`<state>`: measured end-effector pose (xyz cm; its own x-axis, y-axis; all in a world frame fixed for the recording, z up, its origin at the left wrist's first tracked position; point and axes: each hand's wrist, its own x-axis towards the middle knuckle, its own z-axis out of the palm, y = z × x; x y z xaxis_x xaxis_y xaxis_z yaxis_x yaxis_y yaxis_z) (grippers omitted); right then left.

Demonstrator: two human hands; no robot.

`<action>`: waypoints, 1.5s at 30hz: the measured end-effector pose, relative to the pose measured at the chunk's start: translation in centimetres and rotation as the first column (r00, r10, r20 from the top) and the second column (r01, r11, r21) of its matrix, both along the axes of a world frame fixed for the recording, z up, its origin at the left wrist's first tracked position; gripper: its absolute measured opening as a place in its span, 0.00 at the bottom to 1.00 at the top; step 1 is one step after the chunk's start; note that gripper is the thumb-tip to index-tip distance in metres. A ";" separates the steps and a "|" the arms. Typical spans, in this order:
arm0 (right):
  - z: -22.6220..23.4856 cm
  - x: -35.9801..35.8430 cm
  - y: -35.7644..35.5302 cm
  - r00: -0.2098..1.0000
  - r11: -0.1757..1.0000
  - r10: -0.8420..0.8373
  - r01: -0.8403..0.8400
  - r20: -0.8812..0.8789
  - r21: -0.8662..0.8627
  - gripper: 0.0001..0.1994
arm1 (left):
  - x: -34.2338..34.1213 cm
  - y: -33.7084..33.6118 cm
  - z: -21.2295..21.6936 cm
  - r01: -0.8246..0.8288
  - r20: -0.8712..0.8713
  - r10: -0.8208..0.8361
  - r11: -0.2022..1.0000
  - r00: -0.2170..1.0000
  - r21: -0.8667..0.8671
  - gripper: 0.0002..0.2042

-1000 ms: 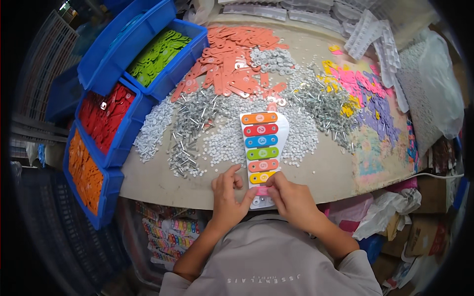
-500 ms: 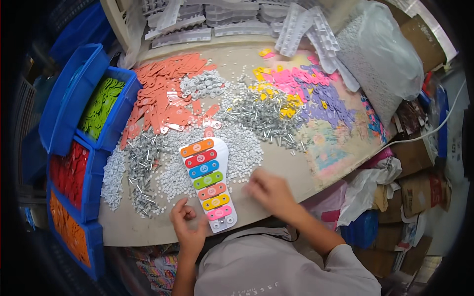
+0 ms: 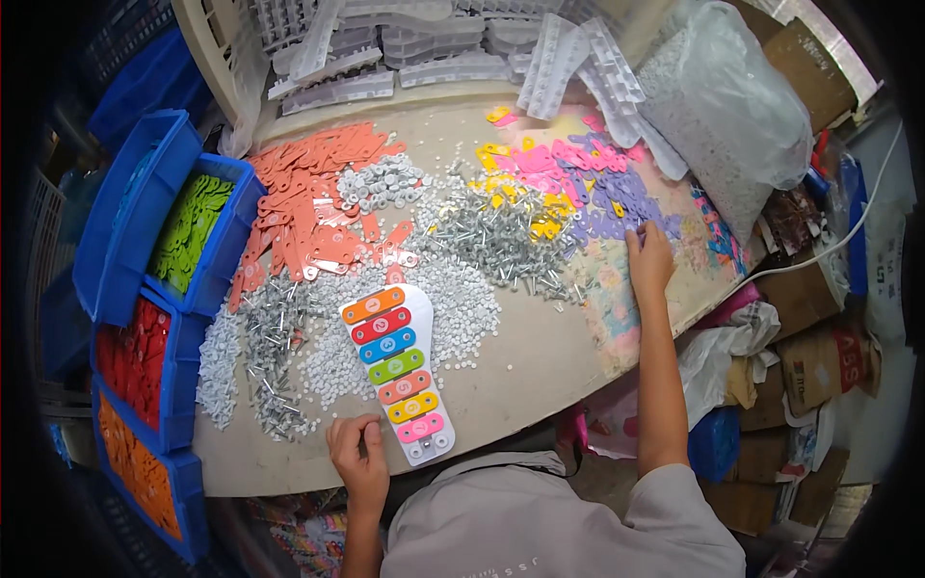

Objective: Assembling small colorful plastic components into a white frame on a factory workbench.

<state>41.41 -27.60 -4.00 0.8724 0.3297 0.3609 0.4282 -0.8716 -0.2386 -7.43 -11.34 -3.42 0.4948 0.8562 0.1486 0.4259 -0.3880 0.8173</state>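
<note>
A white toy xylophone [image 3: 417, 318] lies slightly tilted on the table in front of me. It carries a column of orange, red, blue, green, coral, yellow and pink bars; its near end has no bar and shows two round white washers. Left of that end is my left hand [image 3: 359, 464], loosely curled, thumb apart from the fingers, apparently holding nothing. My right arm stretches out to the right. My right hand [image 3: 651, 258] is at the near edge of a pile of purple bars [image 3: 617, 197], its fingers bent together; what they pinch, if anything, is hidden.
Coral bars [image 3: 299, 217], metal pins [image 3: 501, 231] and small white washers [image 3: 462, 303] cover the table's middle and left. Blue bins [image 3: 183, 395] of coloured bars line the left edge. White xylophone bases [image 3: 443, 72] are stacked behind; a clear bag [image 3: 732, 116] stands far right.
My right hand has moved from beside the xylophone, right and away from me, to the purple bars. My left hand has drawn slightly away from the xylophone's near end.
</note>
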 end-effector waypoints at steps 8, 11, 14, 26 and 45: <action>-0.8 2.3 -0.7 0.930 0.876 0.248 -0.097 -0.270 0.472 0.08 | 0.1 -0.2 0.2 -0.021 0.070 0.022 1.000 0.997 -0.011 0.05; 5.9 -10.1 3.5 0.696 0.573 0.615 -0.072 -0.370 0.816 0.15 | -0.2 -1.5 1.1 -0.105 0.134 0.121 0.987 0.983 -0.119 0.05; 6.6 -18.8 3.8 0.308 0.575 0.785 -0.040 -0.538 0.817 0.20 | -0.5 -1.8 2.2 -0.045 0.164 0.071 0.987 0.984 -0.156 0.05; 8.8 -30.7 4.6 0.161 0.526 0.827 -0.557 -0.538 0.643 0.07 | -0.3 -2.3 3.8 0.320 0.157 -0.302 0.942 0.940 -0.101 0.05; 5.0 -29.2 4.3 0.192 0.689 0.650 -0.558 -0.736 0.463 0.13 | 0.0 -3.5 1.0 -0.025 0.010 0.029 0.957 1.000 -0.289 0.15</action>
<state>12.21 -23.28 0.95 0.2745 0.9100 -0.3106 0.3758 -0.3989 -0.8365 -7.45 -14.86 -2.42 0.4703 0.8768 -0.1000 0.4203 -0.1230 0.8990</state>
